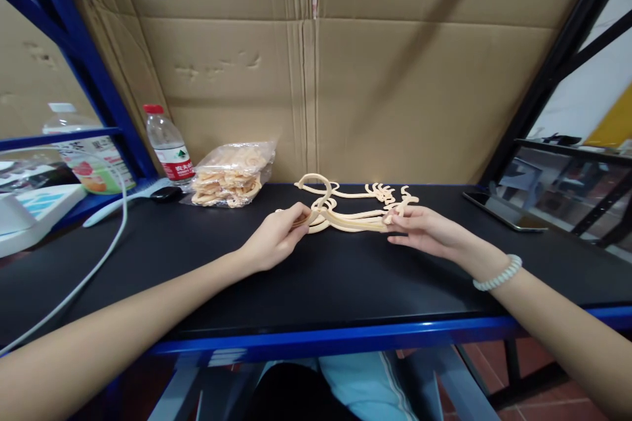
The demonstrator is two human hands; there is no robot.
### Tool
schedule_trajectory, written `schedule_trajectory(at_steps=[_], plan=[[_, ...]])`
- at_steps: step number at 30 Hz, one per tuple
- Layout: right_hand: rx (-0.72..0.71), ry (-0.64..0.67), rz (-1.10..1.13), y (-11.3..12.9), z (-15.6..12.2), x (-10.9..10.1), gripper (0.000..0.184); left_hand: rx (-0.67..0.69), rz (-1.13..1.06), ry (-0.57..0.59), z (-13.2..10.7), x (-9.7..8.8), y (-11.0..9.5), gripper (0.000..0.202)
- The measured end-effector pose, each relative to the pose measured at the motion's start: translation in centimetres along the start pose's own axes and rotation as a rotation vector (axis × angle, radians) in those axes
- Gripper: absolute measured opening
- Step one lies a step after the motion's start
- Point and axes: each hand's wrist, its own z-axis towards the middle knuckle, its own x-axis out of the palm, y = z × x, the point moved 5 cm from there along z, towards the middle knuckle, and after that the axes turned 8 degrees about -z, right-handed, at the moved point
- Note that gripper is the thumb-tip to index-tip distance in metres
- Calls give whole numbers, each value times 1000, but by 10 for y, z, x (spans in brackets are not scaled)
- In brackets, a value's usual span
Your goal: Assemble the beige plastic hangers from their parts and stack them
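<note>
My left hand (280, 234) pinches the looped end of a slim cream-coloured piece (363, 226). My right hand (425, 229) grips the same piece near its other end, where short curled prongs stick out. It is held level between the two hands, just over the table. Right behind it lie more cream pieces of the same kind; one farther back (345, 195) shows a curved end at left and finger-like prongs at right. Exactly what these pieces are I cannot tell. My fingers partly hide both ends of the held one.
A clear plastic bag (232, 174) of similar cream pieces sits at the back left, beside a red-capped water bottle (168, 145). A white cable (106, 253) curves over the black table (345, 283) at left. A phone-like dark slab (501, 210) lies at right. Cardboard (419, 79) walls the back.
</note>
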Motion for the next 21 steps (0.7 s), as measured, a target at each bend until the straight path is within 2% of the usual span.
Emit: schedule_trajectory(at_steps=[5,9,11,21], plan=[[98,57,106,-6,4,2,13,-19,-1,-11,-1,2,2,15],[172,30,101,-6,3,3,1,7,8,-8,-2,2,-1,13],[192,10,94,-7,2,4,2,15,12,-20,-2,1,-3,12],[167,13,126,-8,3,1,3,46,33,-8,-2,0,-9,12]])
